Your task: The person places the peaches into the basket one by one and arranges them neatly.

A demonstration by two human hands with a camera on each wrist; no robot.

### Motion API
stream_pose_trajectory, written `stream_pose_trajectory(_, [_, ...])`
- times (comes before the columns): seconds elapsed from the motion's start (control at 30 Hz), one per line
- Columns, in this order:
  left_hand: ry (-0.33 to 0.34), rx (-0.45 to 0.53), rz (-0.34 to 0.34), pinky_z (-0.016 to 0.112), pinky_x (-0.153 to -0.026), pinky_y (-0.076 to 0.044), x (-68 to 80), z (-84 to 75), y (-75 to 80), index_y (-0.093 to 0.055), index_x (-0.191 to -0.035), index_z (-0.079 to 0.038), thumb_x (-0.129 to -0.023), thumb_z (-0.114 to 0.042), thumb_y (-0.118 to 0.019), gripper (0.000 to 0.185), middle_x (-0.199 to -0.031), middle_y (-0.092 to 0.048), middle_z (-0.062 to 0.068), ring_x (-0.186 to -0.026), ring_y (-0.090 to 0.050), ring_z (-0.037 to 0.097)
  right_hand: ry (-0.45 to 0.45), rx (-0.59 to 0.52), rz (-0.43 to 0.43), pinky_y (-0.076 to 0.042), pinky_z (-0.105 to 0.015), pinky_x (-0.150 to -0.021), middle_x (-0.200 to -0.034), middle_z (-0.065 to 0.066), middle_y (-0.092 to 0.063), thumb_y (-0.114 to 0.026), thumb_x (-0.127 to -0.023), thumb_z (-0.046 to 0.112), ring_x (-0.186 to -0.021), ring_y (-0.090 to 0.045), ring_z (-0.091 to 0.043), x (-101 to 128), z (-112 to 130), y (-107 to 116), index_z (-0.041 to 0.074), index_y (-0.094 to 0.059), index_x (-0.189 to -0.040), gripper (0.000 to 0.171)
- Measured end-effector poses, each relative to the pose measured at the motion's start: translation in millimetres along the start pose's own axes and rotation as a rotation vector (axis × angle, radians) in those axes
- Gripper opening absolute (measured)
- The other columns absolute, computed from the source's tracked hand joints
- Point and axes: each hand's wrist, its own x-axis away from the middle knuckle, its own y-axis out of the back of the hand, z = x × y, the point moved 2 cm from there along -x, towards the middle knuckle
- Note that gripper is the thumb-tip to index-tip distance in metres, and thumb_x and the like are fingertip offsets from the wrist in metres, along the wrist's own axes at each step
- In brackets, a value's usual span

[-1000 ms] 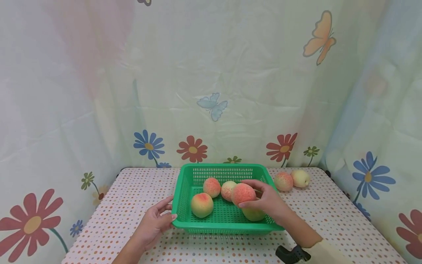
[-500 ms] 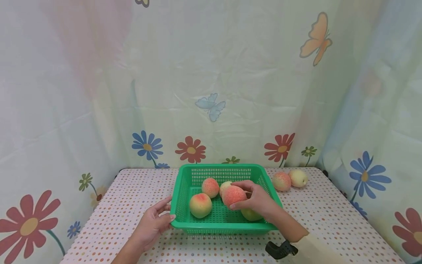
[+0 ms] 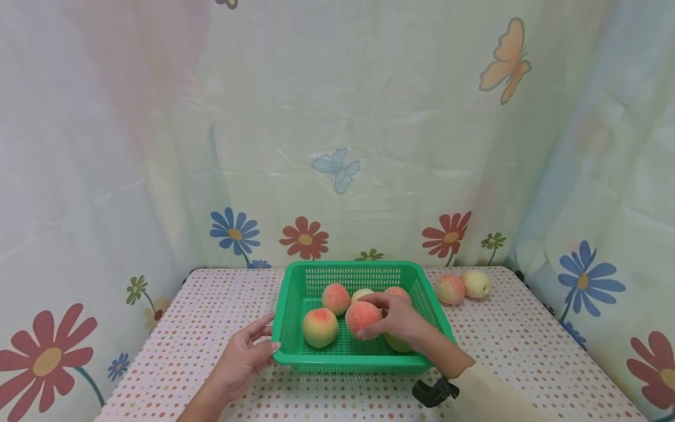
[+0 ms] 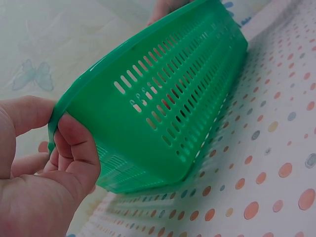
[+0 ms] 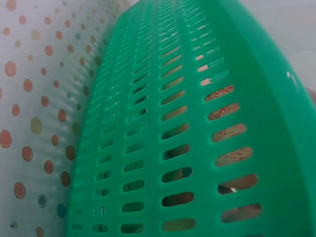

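A green plastic basket [image 3: 364,360] with slotted walls stands on the table with several peaches in it. My left hand [image 3: 244,354] grips its left rim, and the left wrist view shows thumb and fingers pinching the rim's corner. Over the basket's middle, my right hand [image 3: 395,319] holds a reddish peach [image 3: 361,316] between thumb and fingers. A yellow peach with a red top [image 3: 320,328] lies at the front left, and a pinkish one [image 3: 336,299] sits behind it. Partly hidden by the right hand are a pale peach [image 3: 361,294], a pink peach [image 3: 399,293] and a greenish peach [image 3: 396,344].
Right of the basket, a speckled pink peach [image 3: 450,289] and a pale yellow peach [image 3: 477,283] lie side by side on the dotted tablecloth [image 3: 227,299]. A printed curtain [image 3: 263,146] closes off the back and sides.
My right hand has moved left with the reddish peach, away from the basket's right side. The pink peach at the back right now shows behind the hand. The left hand keeps its grip.
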Motion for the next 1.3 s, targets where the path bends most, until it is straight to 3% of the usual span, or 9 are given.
stream_pose_trajectory(0.27, [0.001, 0.002, -0.002, 0.023, -0.075, -0.06, 1.7, -1.7, -1.1, -0.024, -0.162, -0.006, -0.095, -0.002, -0.067, 0.08, -0.126, -0.05, 0.011, -0.089, -0.066, 0.009, -0.014, 0.034, 0.021, -0.058, -0.033, -0.075, -0.115, -0.008, -0.07, -0.093, -0.072, 0.014, -0.095, -0.064, -0.02, -3.3, 4.0, -3.3, 0.01, -0.066, -0.13, 0.064])
stream_pose_trajectory(0.57, [-0.003, 0.005, 0.002, 0.022, -0.074, -0.06, 1.2, -1.5, -0.1, -0.024, -0.162, -0.005, -0.094, -0.002, -0.067, 0.081, -0.125, -0.051, 0.01, -0.088, -0.066, 0.008, -0.023, 0.157, 0.028, -0.06, -0.035, -0.076, -0.118, -0.011, -0.068, -0.093, -0.071, 0.016, -0.094, -0.066, -0.019, -9.9, 5.8, -9.8, 0.009, -0.066, -0.13, 0.065])
stream_pose_trajectory(0.83, [-0.002, 0.006, 0.001, 0.021, -0.074, -0.06, 1.0, -1.4, -0.3, -0.024, -0.162, -0.005, -0.095, -0.001, -0.067, 0.08, -0.125, -0.051, 0.01, -0.088, -0.066, 0.008, -0.075, 0.196, 0.021, -0.059, -0.036, -0.074, -0.107, -0.009, -0.069, -0.095, -0.067, 0.015, -0.088, -0.063, -0.02, -17.6, 7.4, -15.1, 0.008, -0.065, -0.129, 0.069])
stream_pose_trajectory(1.07, [0.006, -0.002, -0.011, 0.021, -0.074, -0.06, 1.7, -3.0, -0.8, -0.024, -0.162, -0.005, -0.094, -0.002, -0.067, 0.081, -0.125, -0.051, 0.01, -0.088, -0.066, 0.008, -0.054, 0.243, 0.05, -0.056, -0.032, -0.074, -0.124, -0.011, -0.068, -0.096, -0.067, 0.018, -0.097, -0.065, -0.019, -21.9, 4.1, -18.7, 0.013, -0.069, -0.127, 0.066])
stream_pose_trajectory(1.3, [0.014, -0.003, -0.011, 0.021, -0.076, -0.06, 2.7, -3.9, -1.5, -0.024, -0.162, -0.004, -0.094, -0.001, -0.066, 0.079, -0.125, -0.05, 0.01, -0.089, -0.066, 0.009, -0.069, 0.284, 0.065, -0.056, -0.033, -0.077, -0.124, -0.006, -0.069, -0.092, -0.07, 0.014, -0.097, -0.061, -0.018, -23.0, 0.6, -20.6, 0.009, -0.067, -0.132, 0.067])
